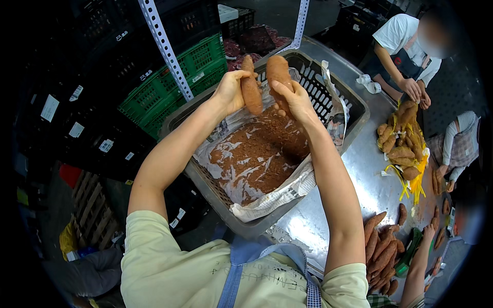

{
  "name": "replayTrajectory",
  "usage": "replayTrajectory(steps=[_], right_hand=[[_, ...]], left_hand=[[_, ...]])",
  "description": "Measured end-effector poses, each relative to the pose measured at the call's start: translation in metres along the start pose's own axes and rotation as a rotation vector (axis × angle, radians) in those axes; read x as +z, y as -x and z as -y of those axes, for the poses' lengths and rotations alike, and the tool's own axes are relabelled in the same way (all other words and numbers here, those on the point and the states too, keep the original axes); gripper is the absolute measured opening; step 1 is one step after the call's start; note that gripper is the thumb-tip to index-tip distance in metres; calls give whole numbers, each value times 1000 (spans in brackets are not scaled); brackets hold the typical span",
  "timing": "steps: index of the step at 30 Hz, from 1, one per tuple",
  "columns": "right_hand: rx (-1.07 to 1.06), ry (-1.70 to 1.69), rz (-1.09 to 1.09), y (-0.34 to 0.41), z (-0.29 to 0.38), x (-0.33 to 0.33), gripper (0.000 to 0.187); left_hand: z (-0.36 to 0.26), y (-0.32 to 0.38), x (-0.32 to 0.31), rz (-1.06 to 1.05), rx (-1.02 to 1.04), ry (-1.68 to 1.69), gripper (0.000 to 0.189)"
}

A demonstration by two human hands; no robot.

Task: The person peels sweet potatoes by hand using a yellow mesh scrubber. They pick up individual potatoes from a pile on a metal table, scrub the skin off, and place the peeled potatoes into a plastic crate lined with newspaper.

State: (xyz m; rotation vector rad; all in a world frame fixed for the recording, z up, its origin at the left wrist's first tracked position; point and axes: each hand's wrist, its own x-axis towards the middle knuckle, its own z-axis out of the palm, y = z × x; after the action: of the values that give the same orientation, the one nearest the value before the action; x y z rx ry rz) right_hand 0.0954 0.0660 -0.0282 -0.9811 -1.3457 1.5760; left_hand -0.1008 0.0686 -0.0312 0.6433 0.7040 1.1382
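Note:
My left hand (232, 92) grips a slim sweet potato (251, 90), held upright over the far side of a plastic crate (246, 230). Beside it, my right hand (291, 96) holds a thicker sweet potato (278, 69); the two roots are apart. Below both hands, newspaper (277, 194) lines the crate, and brown soil (250, 154) is spread over it. One or more sweet potatoes (295, 148) lie at the crate's right side, partly hidden by my right forearm.
The crate stands on a metal table (308, 215). To the right are netted sweet potatoes (404, 134), yellow mesh bags (418, 184), a loose pile (381, 250) of sweet potatoes and a green tool (410, 252). Several people work there. Green crates (169, 84) and a perforated post (165, 46) stand left.

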Motion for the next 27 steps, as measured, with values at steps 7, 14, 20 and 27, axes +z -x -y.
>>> replayTrajectory(steps=[7,14,20,27], right_hand=[[-3,-142,-81,9,10,-2,44],[-126,-437,-25,-2,-4,-3,46],[-98,-392,-254,-6,-4,-6,59],[-163,-415,-509,-20,-13,-21,59]], left_hand=[[12,4,13,-58,68,-263,38],[13,16,26,44,-234,-408,51],[17,19,48,29,-242,-484,55],[26,19,49,98,-150,-576,36]])
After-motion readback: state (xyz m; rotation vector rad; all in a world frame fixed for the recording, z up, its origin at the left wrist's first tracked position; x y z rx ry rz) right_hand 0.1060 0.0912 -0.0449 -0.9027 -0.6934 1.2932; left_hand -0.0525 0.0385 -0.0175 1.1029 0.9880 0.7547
